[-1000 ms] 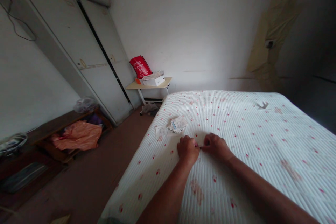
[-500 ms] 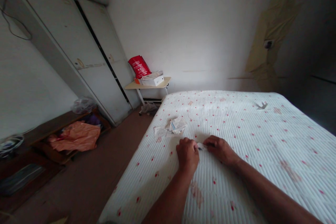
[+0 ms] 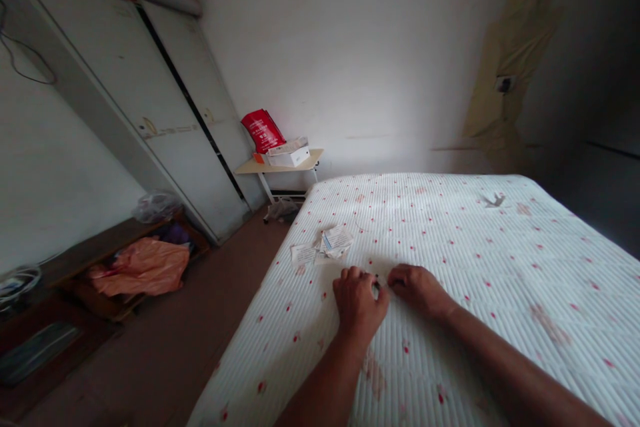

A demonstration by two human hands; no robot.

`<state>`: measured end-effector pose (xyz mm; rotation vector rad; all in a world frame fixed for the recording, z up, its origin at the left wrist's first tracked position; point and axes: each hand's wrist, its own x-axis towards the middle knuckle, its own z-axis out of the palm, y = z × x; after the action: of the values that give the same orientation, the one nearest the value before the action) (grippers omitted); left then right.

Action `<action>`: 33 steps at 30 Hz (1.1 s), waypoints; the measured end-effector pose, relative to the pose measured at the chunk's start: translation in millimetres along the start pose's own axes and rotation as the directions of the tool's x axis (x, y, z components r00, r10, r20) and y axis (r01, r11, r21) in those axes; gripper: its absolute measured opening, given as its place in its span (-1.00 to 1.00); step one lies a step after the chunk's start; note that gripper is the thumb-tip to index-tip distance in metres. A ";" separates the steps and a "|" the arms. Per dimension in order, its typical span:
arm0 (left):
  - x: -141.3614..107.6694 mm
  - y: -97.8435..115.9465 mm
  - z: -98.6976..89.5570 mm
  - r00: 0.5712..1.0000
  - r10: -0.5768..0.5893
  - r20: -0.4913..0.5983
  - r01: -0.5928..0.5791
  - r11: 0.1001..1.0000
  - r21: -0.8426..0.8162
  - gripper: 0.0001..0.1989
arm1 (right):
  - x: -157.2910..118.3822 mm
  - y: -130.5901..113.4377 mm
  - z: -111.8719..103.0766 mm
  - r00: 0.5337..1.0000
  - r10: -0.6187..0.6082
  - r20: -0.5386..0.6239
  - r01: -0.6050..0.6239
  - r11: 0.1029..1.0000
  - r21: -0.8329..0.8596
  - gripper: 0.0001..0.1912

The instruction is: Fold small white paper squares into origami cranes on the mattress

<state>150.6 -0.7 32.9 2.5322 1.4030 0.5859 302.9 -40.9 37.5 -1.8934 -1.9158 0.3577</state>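
Note:
My left hand (image 3: pixel 360 298) is closed just above the bed, thumb and fingers pinching a small whitish piece of paper (image 3: pixel 381 279) that is mostly hidden. Close by on the right, my right hand (image 3: pixel 419 289) has its fingers curled together at the other end of this paper. Beyond my left hand lies a loose pile of torn printed paper pieces (image 3: pixel 336 240), one of them lying flat at its left side. All rest on a white ribbed mattress (image 3: pixel 450 247) with small red flowers.
A crumpled scrap (image 3: pixel 495 200) lies at the mattress's far right. Behind the bed's left corner, a small table (image 3: pixel 245 167) bears a red bag (image 3: pixel 263 130) and a white box (image 3: pixel 290 158). On the left are a wardrobe (image 3: pixel 115 80) and a low wooden cabinet (image 3: pixel 75 247) with an orange cloth-like bundle (image 3: pixel 145 265).
The paper between my hands shows less than before. My left hand has turned slightly, its thumb now farther right and a gap showing between thumb and fingers. The view has shifted slightly.

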 end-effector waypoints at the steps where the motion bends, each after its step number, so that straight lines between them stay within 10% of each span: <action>1: -1.2 2.1 -1.3 1.000 -0.014 0.008 0.014 1.000 0.010 -0.78 | 0.1 0.6 -0.8 1.000 -0.017 0.018 0.017 1.000 0.012 -0.74; 13: -5.8 13.8 -9.5 0.994 -0.003 0.105 -0.006 0.997 0.079 -0.72 | 2.3 29.5 3.8 0.972 -0.177 -0.157 0.216 0.933 0.286 -0.65; 33: 5.6 -19.0 -6.8 0.974 0.224 0.038 -0.222 0.974 -0.046 -0.73 | 4.1 22.0 10.8 0.936 -0.338 -0.101 0.342 0.939 0.026 -0.82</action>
<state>135.7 14.1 33.9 2.6713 1.0885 0.5867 317.4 -34.9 18.2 -1.4837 -2.1020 0.1951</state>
